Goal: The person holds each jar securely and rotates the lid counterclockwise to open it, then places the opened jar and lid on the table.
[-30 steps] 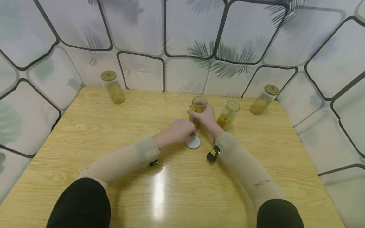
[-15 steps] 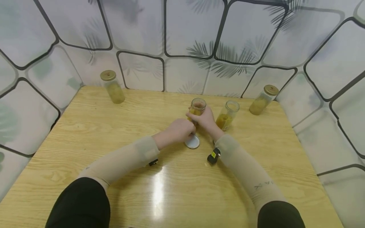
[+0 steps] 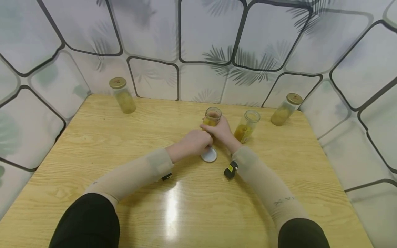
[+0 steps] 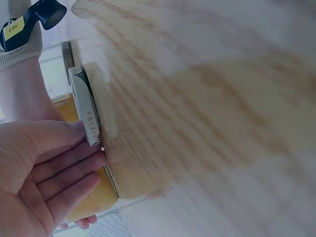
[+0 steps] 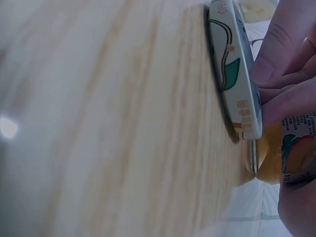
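My right hand [image 3: 221, 130] grips an open glass jar [image 3: 212, 122] with yellow-orange contents. Its fruit-printed label [image 5: 299, 153] shows beside the fingers in the right wrist view. In front of the jar, a round jar lid [image 3: 209, 156] lies on the table, white inside upward. My left hand [image 3: 195, 142] pinches the lid's edge between thumb and fingers; in the left wrist view the thumb lies against its printed rim [image 4: 88, 111]. Right of the held jar stands a second open jar [image 3: 244, 131] with yellow contents, partly hidden by my right wrist.
Two jars with gold lids stand at the back of the wooden table [image 3: 124, 151]: one at the left [image 3: 124, 100], the other at the right [image 3: 283, 113]. A patterned wall [image 3: 204, 79] rises behind the table. A black wrist camera [image 3: 230, 170] hangs under the right cuff.
My right hand has shifted slightly to the left with the open jar in its grip. The left hand and the lid have hardly moved.
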Demonstrator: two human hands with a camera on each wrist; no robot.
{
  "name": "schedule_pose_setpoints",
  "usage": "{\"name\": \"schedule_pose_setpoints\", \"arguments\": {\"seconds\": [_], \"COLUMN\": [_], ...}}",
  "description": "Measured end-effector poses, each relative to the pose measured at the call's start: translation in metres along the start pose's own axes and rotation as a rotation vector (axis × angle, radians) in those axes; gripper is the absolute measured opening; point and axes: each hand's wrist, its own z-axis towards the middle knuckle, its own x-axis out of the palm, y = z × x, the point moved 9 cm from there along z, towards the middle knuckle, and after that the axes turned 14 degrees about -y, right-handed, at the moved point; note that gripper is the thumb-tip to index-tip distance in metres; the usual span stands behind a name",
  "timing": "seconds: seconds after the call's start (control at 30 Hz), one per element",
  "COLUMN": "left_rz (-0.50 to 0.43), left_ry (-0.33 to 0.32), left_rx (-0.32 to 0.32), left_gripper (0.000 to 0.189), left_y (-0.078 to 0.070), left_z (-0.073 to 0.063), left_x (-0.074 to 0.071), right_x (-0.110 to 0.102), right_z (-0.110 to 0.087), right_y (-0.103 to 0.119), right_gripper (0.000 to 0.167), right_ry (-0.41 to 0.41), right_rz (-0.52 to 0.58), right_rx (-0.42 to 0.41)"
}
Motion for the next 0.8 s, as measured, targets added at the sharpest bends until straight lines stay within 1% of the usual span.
{"name": "schedule_pose_setpoints", "arguments": {"seconds": [0.17, 0.33, 0.63, 0.8], "left_rz": [0.012, 0.015, 0.011, 0.015], "left_ry": [0.021, 0.016, 0.007, -0.013], "left_rx": [-0.003, -0.001, 0.001, 0.006], "left_gripper": [0.018, 0.019, 0.016, 0.017], "left_y": [-0.0001, -0.0008, -0.0012, -0.0012], "left_z": [-0.0005, -0.0008, -0.0012, -0.0006], "left_x": [0.0008, -0.0005, -0.0003, -0.0018], "right_x": [-0.0003, 0.0003, 0.0003, 0.0001], "right_z": [-0.0007, 0.0009, 0.0025, 0.0021], "right_y": [0.0006, -0.0014, -0.0033, -0.0020], "right_gripper": [0.058, 0.059, 0.059, 0.061], "right_ry": [0.005, 0.006, 0.012, 0.020], "right_rz": [-0.037, -0.020, -0.011, -0.052], "right_rx": [0.004, 0.017, 0.011, -0.004]}}
